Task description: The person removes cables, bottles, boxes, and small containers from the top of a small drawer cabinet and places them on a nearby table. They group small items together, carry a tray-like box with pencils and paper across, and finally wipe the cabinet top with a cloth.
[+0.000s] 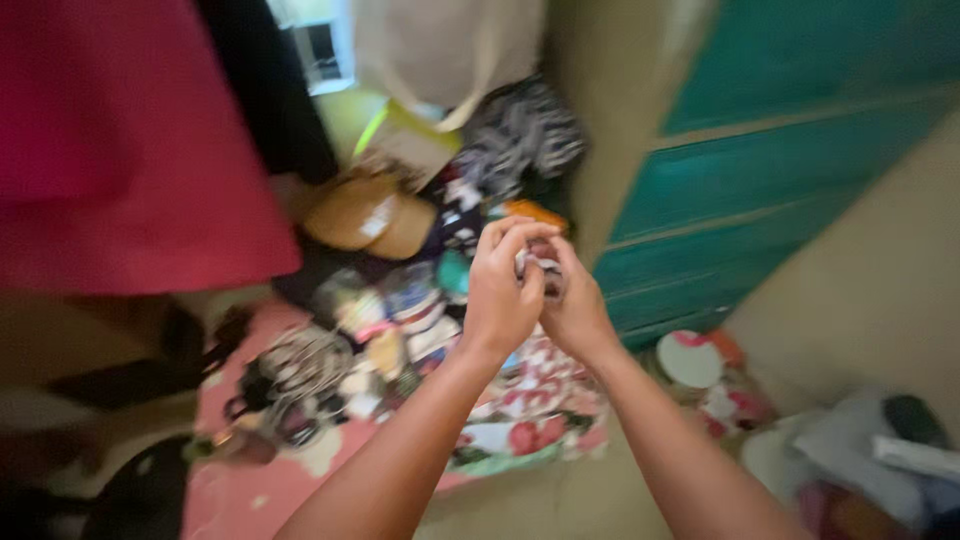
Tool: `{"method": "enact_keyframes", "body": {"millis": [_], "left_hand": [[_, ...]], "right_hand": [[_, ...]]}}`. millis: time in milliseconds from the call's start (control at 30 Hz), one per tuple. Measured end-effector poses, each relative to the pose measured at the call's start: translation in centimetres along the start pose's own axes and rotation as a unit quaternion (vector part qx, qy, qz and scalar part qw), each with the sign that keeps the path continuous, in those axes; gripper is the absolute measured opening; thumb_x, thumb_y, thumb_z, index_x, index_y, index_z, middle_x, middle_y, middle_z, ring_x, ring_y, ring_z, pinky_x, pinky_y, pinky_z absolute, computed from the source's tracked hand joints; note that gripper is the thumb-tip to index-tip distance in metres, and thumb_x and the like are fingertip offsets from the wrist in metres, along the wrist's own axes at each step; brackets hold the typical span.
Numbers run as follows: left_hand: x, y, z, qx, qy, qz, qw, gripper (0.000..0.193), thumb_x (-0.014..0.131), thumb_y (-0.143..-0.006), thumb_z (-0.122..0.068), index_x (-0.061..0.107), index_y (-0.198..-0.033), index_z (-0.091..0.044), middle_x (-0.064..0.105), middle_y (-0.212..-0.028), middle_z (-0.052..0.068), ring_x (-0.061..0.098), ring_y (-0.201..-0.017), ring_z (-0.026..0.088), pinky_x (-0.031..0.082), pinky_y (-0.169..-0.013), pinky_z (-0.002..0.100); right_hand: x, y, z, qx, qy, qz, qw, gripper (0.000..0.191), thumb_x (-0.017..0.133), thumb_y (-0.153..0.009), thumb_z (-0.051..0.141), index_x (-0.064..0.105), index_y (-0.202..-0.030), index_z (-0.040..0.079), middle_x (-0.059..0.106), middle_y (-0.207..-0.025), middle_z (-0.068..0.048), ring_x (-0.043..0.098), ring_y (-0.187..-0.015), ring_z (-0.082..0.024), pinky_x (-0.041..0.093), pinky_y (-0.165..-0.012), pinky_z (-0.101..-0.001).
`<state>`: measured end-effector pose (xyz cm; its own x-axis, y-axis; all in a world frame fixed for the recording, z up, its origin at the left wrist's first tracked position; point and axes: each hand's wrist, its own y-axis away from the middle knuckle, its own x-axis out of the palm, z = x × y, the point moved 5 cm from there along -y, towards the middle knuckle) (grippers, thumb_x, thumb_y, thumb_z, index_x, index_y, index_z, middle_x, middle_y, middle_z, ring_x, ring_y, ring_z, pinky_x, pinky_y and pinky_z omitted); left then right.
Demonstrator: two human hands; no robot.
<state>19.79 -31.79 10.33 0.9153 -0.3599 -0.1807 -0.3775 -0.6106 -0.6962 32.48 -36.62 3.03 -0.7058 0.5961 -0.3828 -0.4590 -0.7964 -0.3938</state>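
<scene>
My left hand [503,290] and my right hand [573,305] are raised together in the middle of the head view, over a cluttered floor. Between their fingers they pinch one small crumpled thing [535,262], pale with dark and pink marks; the blur hides what it is. Both hands have their fingers curled around it and touch each other.
A pile of clothes, bags and small items [400,300] lies on a pink floral mat [520,420]. A red cloth [130,150] hangs at the left. A teal panelled door [760,170] stands at the right. More fabric [860,450] lies at the lower right.
</scene>
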Motion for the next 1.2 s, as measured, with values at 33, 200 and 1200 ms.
{"method": "enact_keyframes", "body": {"millis": [33,200,1200], "left_hand": [[2.0,-0.8,-1.5,0.018,0.011,0.006,1.0,0.036,0.058,-0.083,0.008,0.068,-0.114,-0.007,0.063,-0.121,0.016,0.064,-0.116,0.034,0.053,-0.101,0.041],[10.3,-5.9,-7.3,0.094,0.052,0.014,0.994,0.033,0.06,-0.084,0.008,0.067,-0.113,-0.007,0.065,-0.118,0.016,0.065,-0.116,0.033,0.053,-0.103,0.041],[43.0,-39.0,-6.4,0.213,0.052,0.035,0.975,0.052,0.064,-0.082,-0.005,0.056,-0.133,-0.007,0.074,-0.115,0.017,0.072,-0.107,0.033,0.057,-0.094,0.041]], "right_hand": [[-2.7,-0.5,0.5,-0.006,0.019,-0.015,1.0,0.06,0.072,-0.092,0.009,0.046,-0.145,0.006,0.068,-0.133,-0.014,0.075,-0.109,-0.023,0.06,-0.087,-0.0323],[-14.8,-4.4,3.5,-0.142,-0.033,-0.066,0.987,0.062,0.07,-0.098,0.005,0.043,-0.155,0.003,0.061,-0.142,-0.016,0.064,-0.124,-0.022,0.061,-0.094,-0.0334],[-50.6,-28.6,-2.1,-0.201,0.074,-0.248,0.945,0.046,0.072,-0.104,0.012,0.057,-0.147,0.002,0.068,-0.127,-0.01,0.073,-0.099,-0.015,0.06,-0.081,-0.0282]]}}
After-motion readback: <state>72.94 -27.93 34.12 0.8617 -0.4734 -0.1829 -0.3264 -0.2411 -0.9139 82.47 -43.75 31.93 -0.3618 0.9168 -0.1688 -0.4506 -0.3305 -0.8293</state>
